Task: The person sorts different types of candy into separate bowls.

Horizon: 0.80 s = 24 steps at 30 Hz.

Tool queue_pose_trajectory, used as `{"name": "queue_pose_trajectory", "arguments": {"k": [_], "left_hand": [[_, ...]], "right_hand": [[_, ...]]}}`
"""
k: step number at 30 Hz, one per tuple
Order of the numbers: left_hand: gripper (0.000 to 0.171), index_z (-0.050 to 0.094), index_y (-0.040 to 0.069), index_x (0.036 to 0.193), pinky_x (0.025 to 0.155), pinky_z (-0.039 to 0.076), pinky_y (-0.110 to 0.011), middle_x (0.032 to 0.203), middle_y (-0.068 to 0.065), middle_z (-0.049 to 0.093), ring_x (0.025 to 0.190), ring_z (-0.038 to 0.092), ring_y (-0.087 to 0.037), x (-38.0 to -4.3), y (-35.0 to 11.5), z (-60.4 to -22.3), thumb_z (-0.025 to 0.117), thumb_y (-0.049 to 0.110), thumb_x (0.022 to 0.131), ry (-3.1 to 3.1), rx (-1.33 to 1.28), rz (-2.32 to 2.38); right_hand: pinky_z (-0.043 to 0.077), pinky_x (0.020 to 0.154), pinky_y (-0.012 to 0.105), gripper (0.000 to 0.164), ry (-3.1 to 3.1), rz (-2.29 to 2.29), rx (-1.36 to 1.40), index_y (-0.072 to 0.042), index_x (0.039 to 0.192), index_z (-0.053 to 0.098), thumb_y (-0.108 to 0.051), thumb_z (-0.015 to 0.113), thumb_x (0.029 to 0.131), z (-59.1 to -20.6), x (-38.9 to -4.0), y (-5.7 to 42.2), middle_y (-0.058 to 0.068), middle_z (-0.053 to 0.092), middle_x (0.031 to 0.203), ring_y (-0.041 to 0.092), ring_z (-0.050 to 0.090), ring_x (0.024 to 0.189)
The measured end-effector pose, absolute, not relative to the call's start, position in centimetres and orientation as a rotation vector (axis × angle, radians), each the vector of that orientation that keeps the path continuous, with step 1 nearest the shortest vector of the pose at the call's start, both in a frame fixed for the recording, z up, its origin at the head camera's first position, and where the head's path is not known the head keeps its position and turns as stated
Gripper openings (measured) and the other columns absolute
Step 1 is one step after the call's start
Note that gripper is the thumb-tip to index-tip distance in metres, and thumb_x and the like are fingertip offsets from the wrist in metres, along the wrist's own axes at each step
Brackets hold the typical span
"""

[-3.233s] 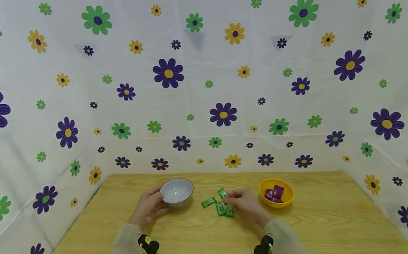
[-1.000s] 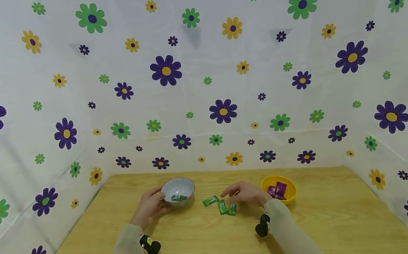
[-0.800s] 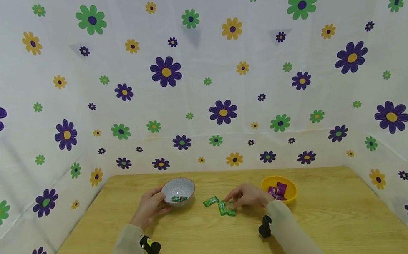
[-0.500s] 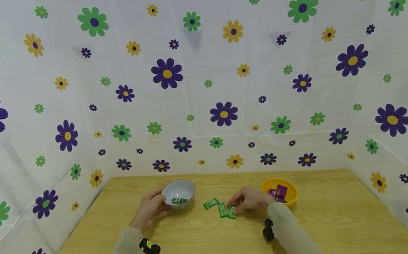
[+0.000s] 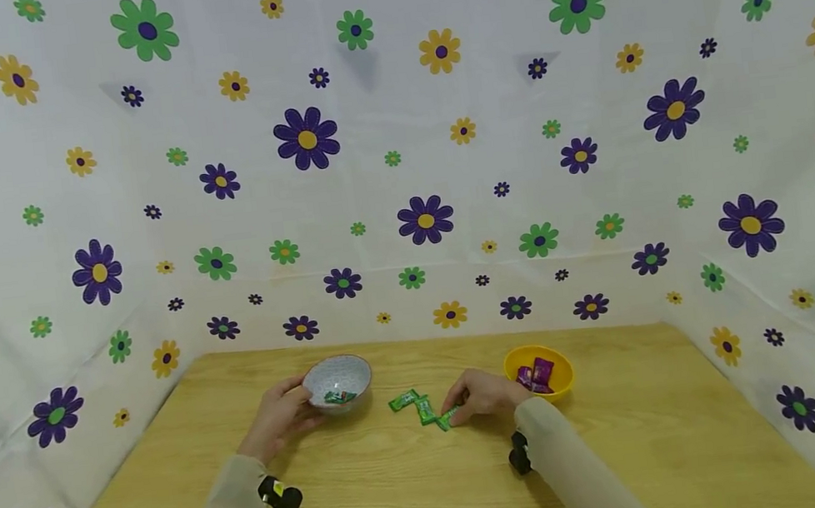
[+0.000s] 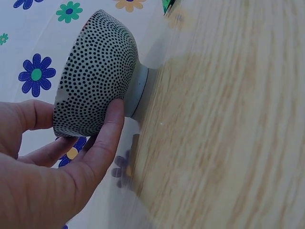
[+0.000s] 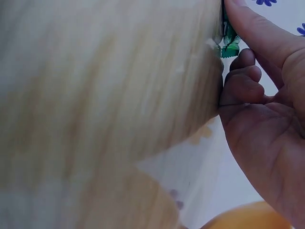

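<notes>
In the head view my left hand (image 5: 278, 417) holds a speckled grey-white bowl (image 5: 322, 377) by its left side. The left wrist view shows the thumb and fingers on the dotted outer wall of this bowl (image 6: 93, 76), whose foot is at the table. A green wrapped candy (image 5: 341, 396) lies inside. My right hand (image 5: 485, 393) pinches another green wrapped candy (image 5: 446, 420) at the table; its wrapper end (image 7: 230, 49) shows by the thumb in the right wrist view. Left of that are two more green candies, one flat (image 5: 425, 410) and one slanted (image 5: 404, 400).
A yellow bowl (image 5: 562, 383) with several purple wrapped candies (image 5: 542, 371) stands just behind and right of my right hand. The wooden table (image 5: 374, 492) meets a white flower-patterned cloth (image 5: 382, 299) at the back and sides.
A green candy has gone into the speckled bowl, which held none at first. My right hand has come down onto the nearest green candy and now pinches it. My left hand keeps its hold.
</notes>
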State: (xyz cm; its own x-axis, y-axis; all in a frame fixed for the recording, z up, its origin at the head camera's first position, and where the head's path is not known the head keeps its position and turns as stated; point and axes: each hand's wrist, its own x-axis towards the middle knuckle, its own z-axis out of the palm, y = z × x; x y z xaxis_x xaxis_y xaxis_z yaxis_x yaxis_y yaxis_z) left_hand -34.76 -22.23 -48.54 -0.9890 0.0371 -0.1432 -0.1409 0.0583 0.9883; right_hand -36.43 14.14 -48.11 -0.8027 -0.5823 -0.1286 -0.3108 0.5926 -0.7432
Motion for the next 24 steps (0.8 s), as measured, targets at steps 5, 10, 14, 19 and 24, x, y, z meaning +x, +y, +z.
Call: {"name": "queue_pose_trajectory", "arguments": {"k": [5,10,14,19,24], "left_hand": [[0.057,0.023,-0.006,0.152,0.091,0.055,-0.044,0.147,-0.034,0.036,0.112,0.06,-0.029,-34.79,-22.42,-48.26,0.041,0.009,0.1,2.192,-0.062,2.051],[0.057,0.023,-0.008,0.151,0.087,0.057,-0.041,0.146,-0.036,0.036,0.116,0.058,-0.034,-34.63,-22.46,-48.43,0.041,0.007,0.099,2.195,-0.062,2.055],[0.057,0.024,-0.008,0.151,0.089,0.056,-0.041,0.145,-0.037,0.037,0.115,0.059,-0.033,-34.49,-22.46,-48.43,0.041,0.008,0.1,2.198,-0.068,2.057],[0.057,0.023,-0.009,0.151,0.091,0.055,-0.044,0.146,-0.036,0.036,0.119,0.056,-0.037,-34.31,-22.35,-48.3,0.04,0.007,0.099,2.182,-0.079,2.059],[0.057,0.023,-0.009,0.151,0.09,0.055,-0.043,0.145,-0.036,0.037,0.116,0.058,-0.033,-34.35,-22.42,-48.45,0.04,0.007,0.099,2.178,-0.076,2.073]], "right_hand": [[0.039,0.068,0.02,0.009,2.507,-1.01,-0.75,-0.007,0.093,0.078,-0.008,0.075,0.085,-48.1,-36.59,14.03,0.0,0.071,0.09,0.01,0.047,0.074],[0.04,0.069,0.021,0.008,2.486,-1.042,-0.725,-0.007,0.093,0.078,-0.008,0.074,0.086,-48.35,-36.45,14.03,0.0,0.072,0.092,0.01,0.048,0.076],[0.041,0.07,0.022,0.007,2.482,-1.071,-0.68,-0.007,0.092,0.077,-0.009,0.072,0.088,-48.21,-36.13,13.92,0.0,0.072,0.09,0.011,0.049,0.075],[0.043,0.07,0.022,0.01,2.53,-1.0,-0.69,-0.01,0.092,0.077,-0.016,0.069,0.092,-48.21,-35.9,13.93,-0.002,0.071,0.087,0.01,0.051,0.074],[0.041,0.072,0.022,0.013,2.512,-1.019,-0.693,-0.012,0.096,0.077,-0.018,0.067,0.093,-48.27,-35.96,14.0,-0.001,0.073,0.096,0.011,0.051,0.079]]}}
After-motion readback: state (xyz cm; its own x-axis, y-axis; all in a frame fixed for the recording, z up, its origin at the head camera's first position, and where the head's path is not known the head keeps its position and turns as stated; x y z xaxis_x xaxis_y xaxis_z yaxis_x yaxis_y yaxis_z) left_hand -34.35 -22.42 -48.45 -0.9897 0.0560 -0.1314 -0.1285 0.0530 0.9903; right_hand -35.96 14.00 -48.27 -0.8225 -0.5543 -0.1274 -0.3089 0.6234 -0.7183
